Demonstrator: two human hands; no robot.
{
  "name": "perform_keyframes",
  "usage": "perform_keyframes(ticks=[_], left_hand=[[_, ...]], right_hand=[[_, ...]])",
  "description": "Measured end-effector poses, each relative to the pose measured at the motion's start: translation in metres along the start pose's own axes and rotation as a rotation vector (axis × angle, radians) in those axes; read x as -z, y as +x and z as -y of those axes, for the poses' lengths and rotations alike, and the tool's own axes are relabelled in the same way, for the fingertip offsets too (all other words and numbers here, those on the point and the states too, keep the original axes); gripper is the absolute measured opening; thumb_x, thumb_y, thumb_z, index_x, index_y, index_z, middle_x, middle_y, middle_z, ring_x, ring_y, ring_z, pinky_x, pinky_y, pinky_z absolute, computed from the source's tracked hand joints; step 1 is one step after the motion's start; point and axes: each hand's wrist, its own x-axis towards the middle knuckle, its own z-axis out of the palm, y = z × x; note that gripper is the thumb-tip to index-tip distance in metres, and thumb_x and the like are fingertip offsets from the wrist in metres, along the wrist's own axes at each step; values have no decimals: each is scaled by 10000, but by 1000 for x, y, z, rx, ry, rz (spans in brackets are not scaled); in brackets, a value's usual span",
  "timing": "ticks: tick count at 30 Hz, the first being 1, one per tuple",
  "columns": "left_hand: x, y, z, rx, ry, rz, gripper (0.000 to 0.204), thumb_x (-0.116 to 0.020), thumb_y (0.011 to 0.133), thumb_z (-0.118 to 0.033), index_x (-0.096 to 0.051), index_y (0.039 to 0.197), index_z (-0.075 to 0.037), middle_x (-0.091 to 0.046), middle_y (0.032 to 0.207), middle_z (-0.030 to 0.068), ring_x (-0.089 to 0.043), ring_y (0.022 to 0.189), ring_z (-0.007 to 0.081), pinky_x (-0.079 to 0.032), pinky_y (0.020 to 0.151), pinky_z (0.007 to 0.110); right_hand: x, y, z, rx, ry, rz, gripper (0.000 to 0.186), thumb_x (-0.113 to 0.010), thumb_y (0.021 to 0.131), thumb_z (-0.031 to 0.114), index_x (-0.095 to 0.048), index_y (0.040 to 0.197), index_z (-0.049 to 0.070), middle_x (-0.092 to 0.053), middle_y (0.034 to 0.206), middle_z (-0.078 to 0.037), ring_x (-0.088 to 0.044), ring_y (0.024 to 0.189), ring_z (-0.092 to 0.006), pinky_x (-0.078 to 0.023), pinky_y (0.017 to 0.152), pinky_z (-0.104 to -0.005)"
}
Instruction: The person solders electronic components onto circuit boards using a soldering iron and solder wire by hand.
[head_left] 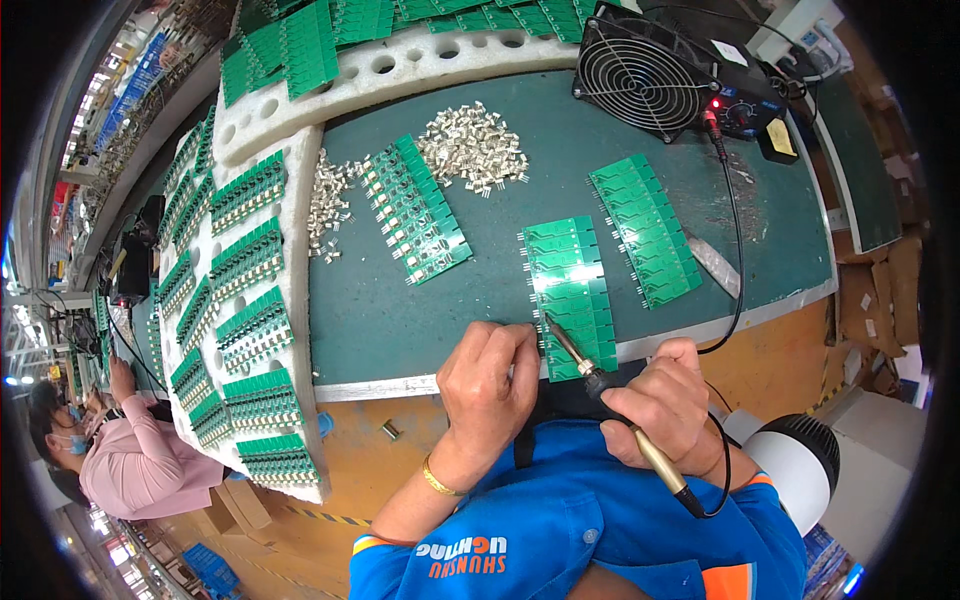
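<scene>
My right hand is wrapped around a soldering iron with a gold-coloured handle and a black cable. The iron's tip meets the left edge of a green circuit board, which lies near the table's front edge with its trace side up. Close to that same edge, my left hand is closed in a pinch; what its fingers hold is too small or hidden to make out. A second green board lies to the right, trace side up. Farther left, another board shows its row of white connectors.
Loose white connectors form a pile at the back. White foam racks hold several boards at left and back. A black fan and a soldering station stand back right. A co-worker in pink sits at far left.
</scene>
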Motion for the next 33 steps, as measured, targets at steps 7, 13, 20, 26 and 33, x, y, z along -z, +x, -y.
perform_keyframes(ticks=[7, 13, 20, 26, 33], left_hand=[[3, -4, 0, 44, -40, -21, 101, -715, 783, 65, -654, 835, 3, -589, 722, 92, -567, 538, 155, -460, 494, 272], [6, -6, 1, 53, -45, -84, 142, -741, 741, 51, -647, 801, -36, -611, 721, 98, -587, 571, 242, -454, 507, 339], [10, -6, 4, 18, 29, -90, 155, -748, 731, 49, -633, 788, -38, -617, 713, 95, -601, 637, 247, -460, 570, 342], [11, -4, 4, -43, 66, -85, 161, -746, 743, 48, -622, 810, -30, -608, 749, 79, -613, 728, 244, -467, 739, 353], [11, 1, 0, -70, 94, -97, 197, -781, 688, 1, -636, 796, -75, -590, 765, 62, -637, 829, 245, -416, 845, 406]], right_hand=[[7, -2, -1, -11, -5, 1, 226, -734, 820, 231, -655, 957, 69, -519, 642, 8, -489, 534, -164, -379, 636, -347], [8, -2, -2, -27, 8, -4, 222, -724, 843, 242, -652, 957, 65, -527, 646, 4, -497, 540, -169, -383, 652, -353], [6, -2, -4, -26, 25, -43, 227, -718, 849, 243, -645, 962, 61, -545, 651, 1, -509, 540, -170, -381, 656, -354], [7, -3, -6, -34, 42, -53, 213, -710, 856, 242, -647, 945, 58, -539, 634, 8, -509, 534, -168, -378, 654, -356], [6, -2, -7, -39, 79, -74, 211, -704, 862, 247, -642, 937, 60, -543, 628, 5, -504, 525, -171, -375, 647, -353]])
